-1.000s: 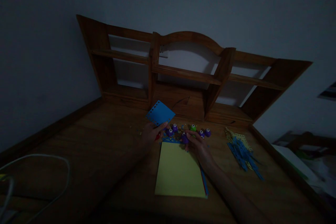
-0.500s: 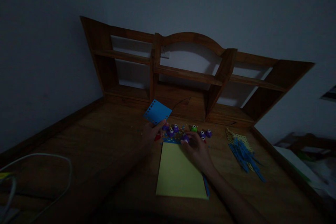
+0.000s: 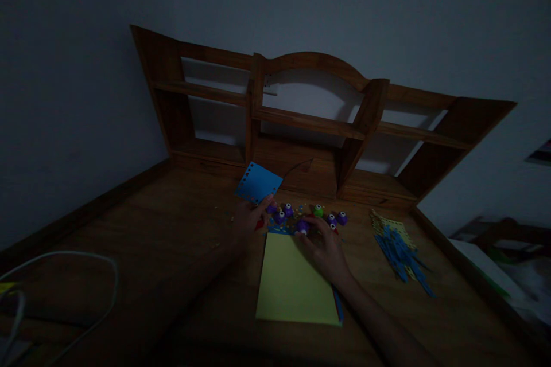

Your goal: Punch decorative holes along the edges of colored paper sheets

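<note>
My left hand (image 3: 250,219) pinches the lower corner of a blue paper (image 3: 259,182), which is raised above the desk and has small shaped holes along its edges. My right hand (image 3: 323,243) has its fingers closed round a small purple paper punch (image 3: 302,226), just above the top edge of a yellow sheet (image 3: 297,281). Between and beyond the hands stand more purple punches (image 3: 288,210) and a green punch (image 3: 318,210). Red bits of other punches show, partly covered by my fingers. Tiny paper cut-outs lie scattered around them.
A wooden shelf unit (image 3: 301,120) closes off the back of the desk (image 3: 172,212). Blue paper strips (image 3: 398,252) lie over a yellow perforated piece (image 3: 402,229) at the right. A white cable (image 3: 114,275) loops at the left. Blue and red sheets peek from under the yellow one.
The purple punch in my right hand has tilted and shifted slightly. The blue paper in my left hand stays almost where it was.
</note>
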`<control>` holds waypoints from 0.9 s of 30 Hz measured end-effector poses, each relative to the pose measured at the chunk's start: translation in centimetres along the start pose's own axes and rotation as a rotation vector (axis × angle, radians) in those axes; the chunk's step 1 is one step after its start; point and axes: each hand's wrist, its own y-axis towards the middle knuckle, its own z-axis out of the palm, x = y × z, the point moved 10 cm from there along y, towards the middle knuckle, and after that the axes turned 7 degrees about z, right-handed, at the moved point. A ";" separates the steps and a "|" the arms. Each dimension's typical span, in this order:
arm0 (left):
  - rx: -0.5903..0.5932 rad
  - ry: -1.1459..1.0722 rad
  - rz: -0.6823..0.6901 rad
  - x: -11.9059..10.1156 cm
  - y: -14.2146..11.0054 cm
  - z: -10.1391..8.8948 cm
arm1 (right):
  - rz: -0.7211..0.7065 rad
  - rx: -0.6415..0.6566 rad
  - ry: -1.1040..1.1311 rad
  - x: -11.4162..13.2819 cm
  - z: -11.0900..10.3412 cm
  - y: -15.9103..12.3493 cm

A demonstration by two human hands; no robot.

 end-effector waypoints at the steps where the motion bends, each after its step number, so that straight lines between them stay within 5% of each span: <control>1: -0.001 -0.009 0.004 0.0 0.0 0.0 | -0.010 0.012 -0.014 0.0 0.1 0.0; 13: 0.037 -0.094 0.001 0.5 0.1 0.5 | -0.084 0.151 -0.248 -0.1 1.9 -0.5; 27: 0.030 0.035 -0.040 1.4 0.2 0.4 | -0.114 0.138 -0.178 0.2 1.9 -0.3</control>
